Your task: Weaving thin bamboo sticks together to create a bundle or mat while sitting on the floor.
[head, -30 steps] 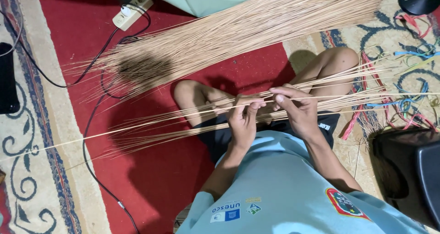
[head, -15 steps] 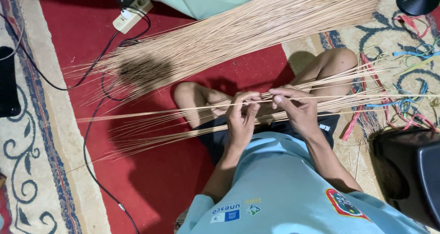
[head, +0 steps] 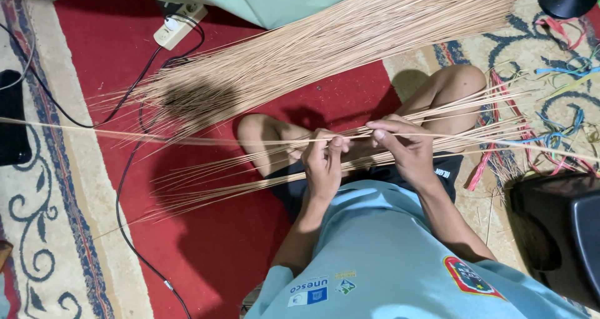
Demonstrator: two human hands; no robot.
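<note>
A person sits on the floor with legs crossed on a red rug (head: 250, 237). A small bunch of thin sticks (head: 262, 181) lies across the lap, pointing left and right. One long stick (head: 187, 139) runs far out to the left, above the bunch.

The left hand (head: 324, 164) is curled, and its fingers pinch the sticks near the middle. The right hand (head: 406, 149) is just beside it. Its fingers are closed on the sticks too, with the thumb on top. The two hands are near each other but not touching.

A big pile of sticks (head: 325, 44) lies on the rug past the knees, fanned out to the left. A white power strip (head: 180, 24) sits at the top of the rug, and a black cord (head: 125, 187) runs down from it. Bright strings (head: 556, 137) lie on the floor by the right knee.
</note>
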